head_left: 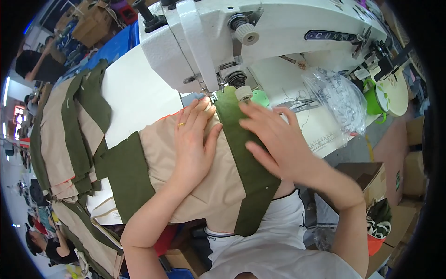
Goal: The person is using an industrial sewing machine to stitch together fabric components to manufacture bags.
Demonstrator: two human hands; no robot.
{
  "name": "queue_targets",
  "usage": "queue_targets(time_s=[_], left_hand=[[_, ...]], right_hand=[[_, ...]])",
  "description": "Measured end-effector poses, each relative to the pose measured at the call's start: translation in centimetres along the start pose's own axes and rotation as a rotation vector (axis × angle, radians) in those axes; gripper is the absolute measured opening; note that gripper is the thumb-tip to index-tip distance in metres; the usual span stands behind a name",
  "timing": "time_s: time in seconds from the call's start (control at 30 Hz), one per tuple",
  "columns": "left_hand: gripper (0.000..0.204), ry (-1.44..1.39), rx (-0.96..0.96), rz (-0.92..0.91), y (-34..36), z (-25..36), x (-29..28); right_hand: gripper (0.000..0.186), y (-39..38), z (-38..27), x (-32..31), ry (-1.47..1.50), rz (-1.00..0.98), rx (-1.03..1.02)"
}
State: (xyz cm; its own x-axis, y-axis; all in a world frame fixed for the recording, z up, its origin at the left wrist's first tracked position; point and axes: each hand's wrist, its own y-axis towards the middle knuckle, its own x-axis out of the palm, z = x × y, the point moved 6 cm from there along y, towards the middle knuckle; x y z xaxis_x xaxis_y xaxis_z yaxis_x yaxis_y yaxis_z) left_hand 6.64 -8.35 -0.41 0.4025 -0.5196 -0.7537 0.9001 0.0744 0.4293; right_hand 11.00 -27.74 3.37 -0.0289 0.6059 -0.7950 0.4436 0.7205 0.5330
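A white sewing machine (167, 51) stands over a fabric piece with a beige panel (223, 195) and olive-green parts (255, 195) on its bed. My left hand (195, 144) lies open on the beige panel, fingertips close to the presser foot (213, 96), a gold ring on one finger. My right hand (274, 139) is open and slightly blurred over the green strip, fingers spread; whether every fingertip touches it is hard to tell. More green and beige pieces (60, 139) hang over the table's left side.
On the white table (130, 88) at right lie scissors (304, 104), a plastic bag (334, 100) and a green mug (374, 97). Cardboard boxes (413, 176) stand right. Co-workers (35, 63), (60, 246) are at left, beside piles of cloth and blue bins.
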Motion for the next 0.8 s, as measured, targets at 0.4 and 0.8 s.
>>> queue_targets(time_s=[0.4,0.8], left_hand=[[0.033,-0.056,-0.006,-0.08,0.8,-1.1,-1.0],[0.023,-0.096,-0.009,-0.118,0.6,0.2,-1.4]], right_hand=[[0.03,-19.2,-5.2,6.8,1.119,-0.236,0.851],[0.032,-16.8,-3.2,1.7,0.428,-1.107,0.258]])
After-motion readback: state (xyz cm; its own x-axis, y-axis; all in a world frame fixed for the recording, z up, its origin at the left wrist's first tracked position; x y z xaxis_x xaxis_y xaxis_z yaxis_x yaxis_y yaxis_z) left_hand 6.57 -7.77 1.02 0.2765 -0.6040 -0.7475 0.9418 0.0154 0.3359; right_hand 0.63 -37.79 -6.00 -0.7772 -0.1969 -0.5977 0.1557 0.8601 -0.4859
